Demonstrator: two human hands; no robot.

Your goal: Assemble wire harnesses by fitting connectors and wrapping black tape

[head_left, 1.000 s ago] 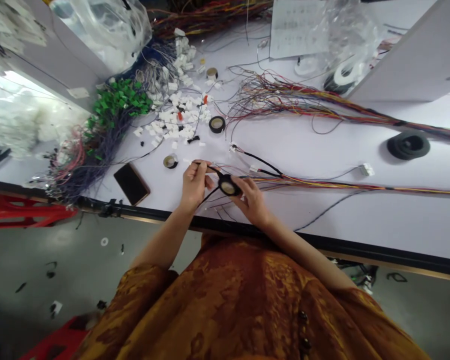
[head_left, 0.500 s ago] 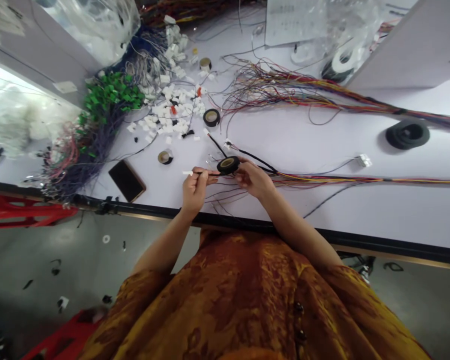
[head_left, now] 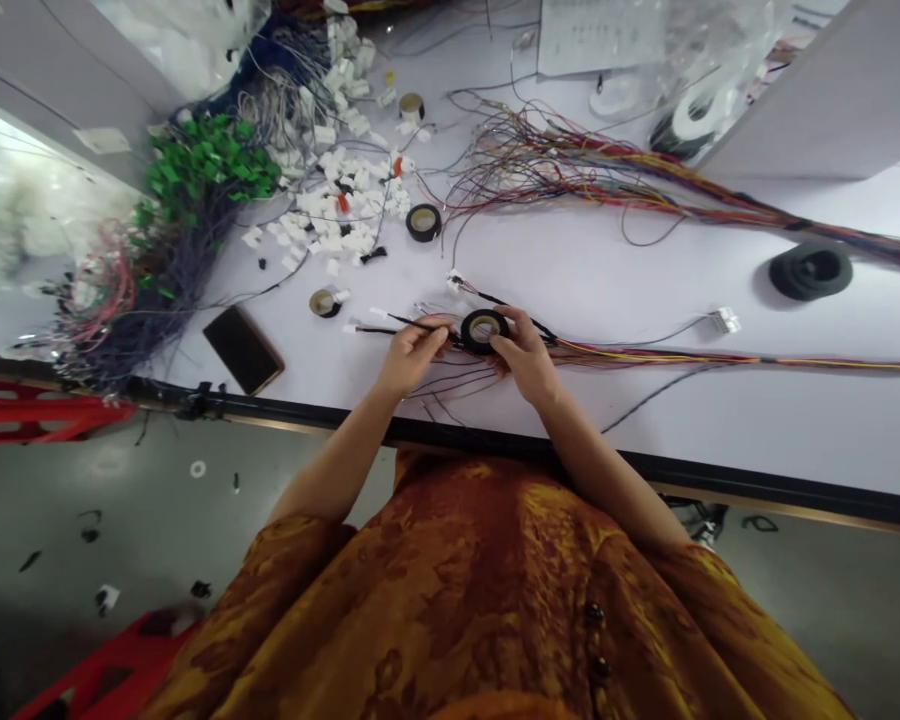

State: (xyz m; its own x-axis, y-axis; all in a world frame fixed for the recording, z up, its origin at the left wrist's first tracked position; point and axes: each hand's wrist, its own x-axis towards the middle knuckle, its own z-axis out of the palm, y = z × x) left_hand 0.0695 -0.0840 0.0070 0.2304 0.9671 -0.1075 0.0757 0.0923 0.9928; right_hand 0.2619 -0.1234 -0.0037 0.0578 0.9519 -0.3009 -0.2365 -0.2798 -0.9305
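My right hand is closed on a roll of black tape, thumb across its face. My left hand pinches black-wrapped wires just left of the roll; their white-tipped ends stick out to the left. From behind the roll a wire bundle with red and yellow strands runs right along the table. Just above the hands lies a branch with a white connector. Several thin loose wires spread below the roll. The exact spot where tape meets wire is hidden by fingers.
Another tape roll and a phone lie on the table. White connectors and green connectors are heaped at left. A second harness crosses the back; a black foam-like roll sits at right. The table's dark edge is nearest me.
The tape roll has moved right and turned its face upward in my right hand. My left hand has shifted right and up along the wires, and a second white-tipped end now points left.
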